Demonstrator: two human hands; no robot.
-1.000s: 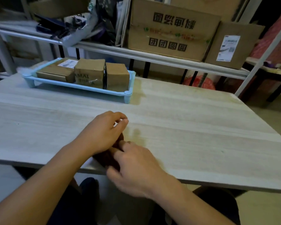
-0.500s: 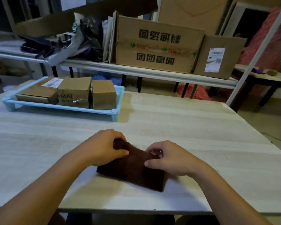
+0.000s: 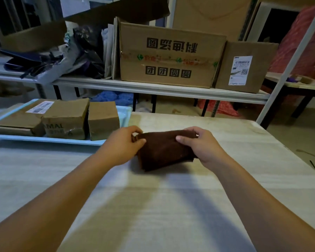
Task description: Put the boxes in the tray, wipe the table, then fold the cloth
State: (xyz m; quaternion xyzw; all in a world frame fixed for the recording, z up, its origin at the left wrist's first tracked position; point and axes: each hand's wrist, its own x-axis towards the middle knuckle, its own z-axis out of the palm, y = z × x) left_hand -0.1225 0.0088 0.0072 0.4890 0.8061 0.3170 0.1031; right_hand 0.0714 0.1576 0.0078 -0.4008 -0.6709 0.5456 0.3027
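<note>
A dark brown cloth (image 3: pixel 162 150), folded into a small rectangle, is at the middle of the wooden table (image 3: pixel 153 206). My left hand (image 3: pixel 123 144) pinches its left end and my right hand (image 3: pixel 201 144) grips its right end, the far edge raised off the table. Three cardboard boxes sit in the light blue tray (image 3: pixel 44 140) at the left: a flat labelled one (image 3: pixel 20 120), a printed one (image 3: pixel 65 119) and a plain one (image 3: pixel 103 120).
Behind the table runs a metal shelf (image 3: pixel 162 90) with a large printed carton (image 3: pixel 171 55), a smaller labelled carton (image 3: pixel 244 68) and bags of clutter. A white upright post (image 3: pixel 287 64) stands at the right. Floor lies beyond the table's right edge.
Both hands have carried the cloth from the table's near edge out toward the middle. It went from hidden under my hands to a folded rectangle held at both ends.
</note>
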